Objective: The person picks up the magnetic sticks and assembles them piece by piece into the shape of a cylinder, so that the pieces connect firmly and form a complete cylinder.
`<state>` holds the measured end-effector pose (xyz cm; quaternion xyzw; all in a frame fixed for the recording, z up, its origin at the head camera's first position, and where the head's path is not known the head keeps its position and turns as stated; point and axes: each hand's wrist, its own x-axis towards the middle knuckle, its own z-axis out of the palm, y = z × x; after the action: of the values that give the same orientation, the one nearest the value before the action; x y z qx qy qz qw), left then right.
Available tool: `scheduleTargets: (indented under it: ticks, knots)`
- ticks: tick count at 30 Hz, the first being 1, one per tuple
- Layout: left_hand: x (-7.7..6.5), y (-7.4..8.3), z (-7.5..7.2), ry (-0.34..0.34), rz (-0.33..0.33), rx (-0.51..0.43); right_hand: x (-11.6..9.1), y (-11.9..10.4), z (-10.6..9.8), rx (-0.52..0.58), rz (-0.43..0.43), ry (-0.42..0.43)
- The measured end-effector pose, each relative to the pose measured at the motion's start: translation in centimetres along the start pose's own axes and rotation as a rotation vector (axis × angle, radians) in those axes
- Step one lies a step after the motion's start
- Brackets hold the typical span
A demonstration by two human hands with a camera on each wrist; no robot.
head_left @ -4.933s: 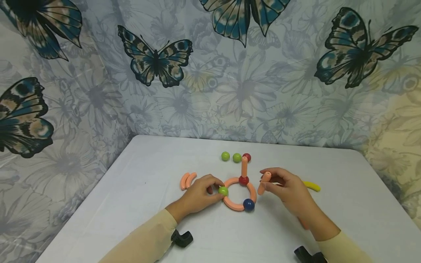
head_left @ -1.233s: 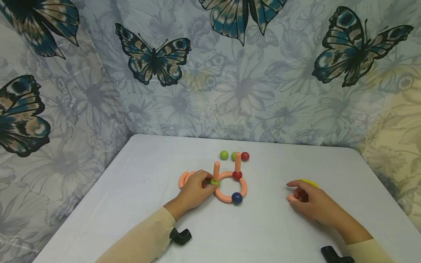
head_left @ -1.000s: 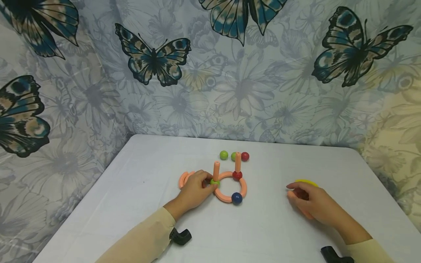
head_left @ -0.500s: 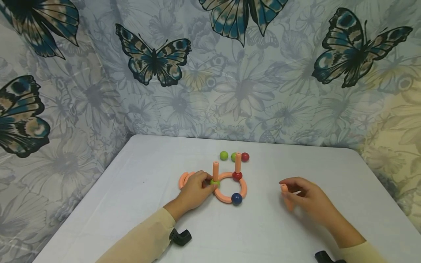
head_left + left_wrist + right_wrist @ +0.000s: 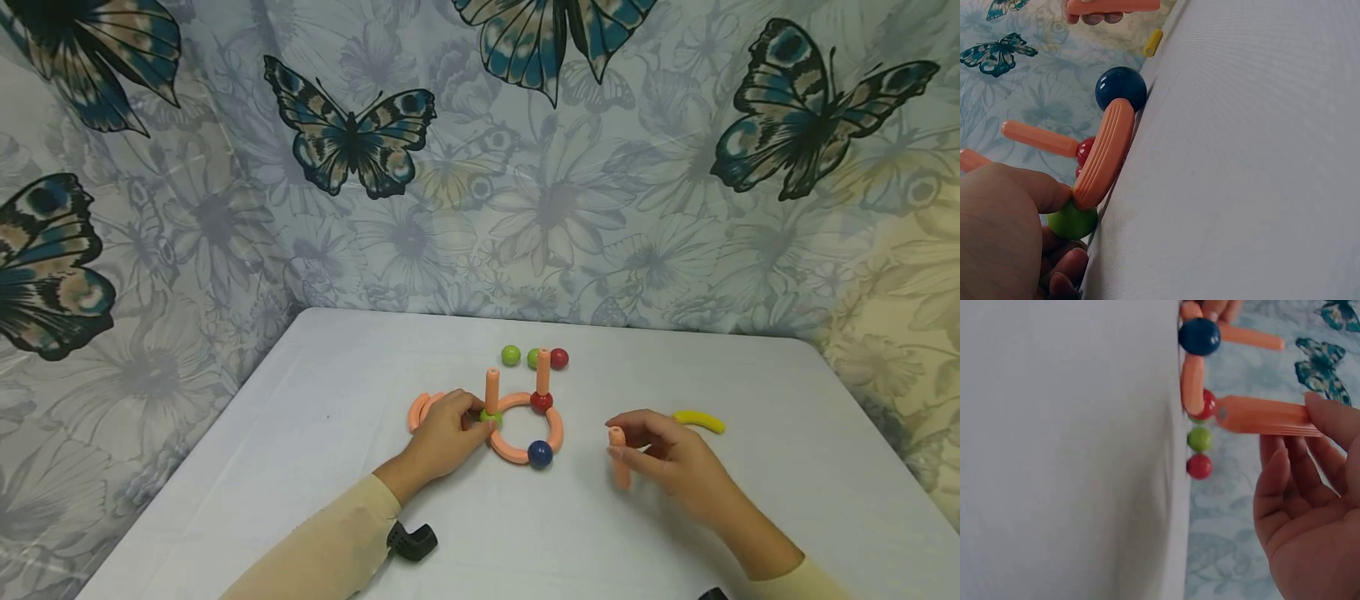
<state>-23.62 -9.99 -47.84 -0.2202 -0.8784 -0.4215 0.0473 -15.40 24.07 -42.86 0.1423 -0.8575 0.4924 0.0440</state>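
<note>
A ring of curved orange rods (image 5: 511,452) lies on the white table, joined by a green ball (image 5: 491,417), a red ball (image 5: 542,402) and a blue ball (image 5: 540,453). One straight orange rod (image 5: 491,390) stands upright on the green ball, another rod (image 5: 543,371) on the red one. My left hand (image 5: 442,433) pinches the green ball (image 5: 1072,222) between thumb and fingers. Right of the ring, my right hand (image 5: 671,454) holds a straight orange rod (image 5: 620,467) roughly upright above the table. In the right wrist view, thumb and fingertips grip this rod (image 5: 1266,415) near one end.
Behind the ring sit a loose green ball (image 5: 511,355), a partly hidden green one (image 5: 532,358) and a red ball (image 5: 559,357). Curved orange rods (image 5: 416,412) lie behind my left hand. A curved yellow rod (image 5: 699,421) lies beyond my right hand.
A rod my right hand held earlier now stands on the green ball. That hand has since picked up another rod at the right and moved it left. My left hand keeps its hold.
</note>
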Motion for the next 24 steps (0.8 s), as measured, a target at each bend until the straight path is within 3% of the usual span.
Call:
scheduleTargets:
  ticks: [5,12,18,24]
  knots:
    - [0.0,-0.1,0.0,-0.003,-0.008,-0.004,0.0,-0.7,1.4,0.032,0.005,-0.013]
    - [0.0,-0.3,0.1,-0.006,-0.014,0.002,0.5,-1.6,3.0,0.119,-0.081,-0.032]
    - [0.0,-0.3,0.1,-0.009,-0.02,-0.001,2.1,-2.7,4.2,0.067,-0.172,0.009]
    - [0.0,-0.1,0.1,-0.013,-0.022,-0.011,4.0,-3.1,5.0,0.078,-0.183,0.022]
